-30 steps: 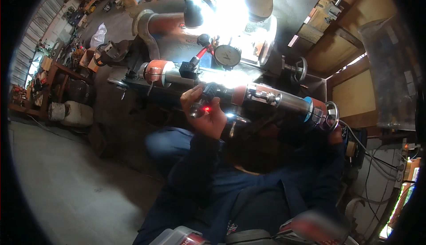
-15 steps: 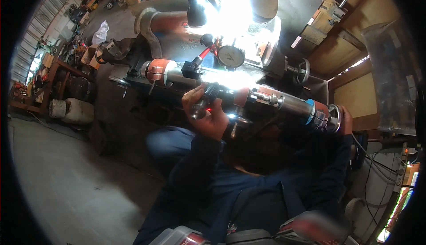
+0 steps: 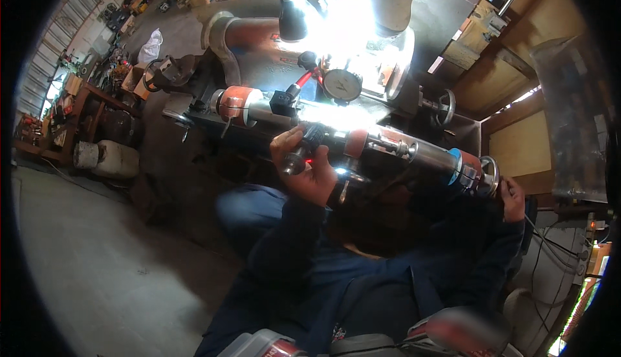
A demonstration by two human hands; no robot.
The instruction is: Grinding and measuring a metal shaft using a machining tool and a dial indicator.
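Note:
My left hand (image 3: 317, 179) is closed around a dark cylindrical machine part (image 3: 297, 161) with a bright metal end and a ridged dark section. This part sits against the front of a long metal machine, and a small red glow shows beside my fingers. Down at the machine's right end, my right hand (image 3: 513, 200) has its fingers curled at the lower right rim of a metal handwheel (image 3: 490, 176). Above my left hand stands a round dial gauge (image 3: 343, 85) on a red arm (image 3: 301, 84), with a black block (image 3: 283, 102) at its foot.
Strong glare from a lamp washes out the machine's middle. An orange collar (image 3: 238, 106) circles the left end of the metal bar. Another handwheel (image 3: 446, 107) stands behind on the right. A gas cylinder (image 3: 116, 159) lies at the left, and cables (image 3: 550, 240) hang at the right.
My right hand has shifted down and outward along the handwheel's rim. My left hand keeps its hold on the machine part. The whole view has shifted slightly.

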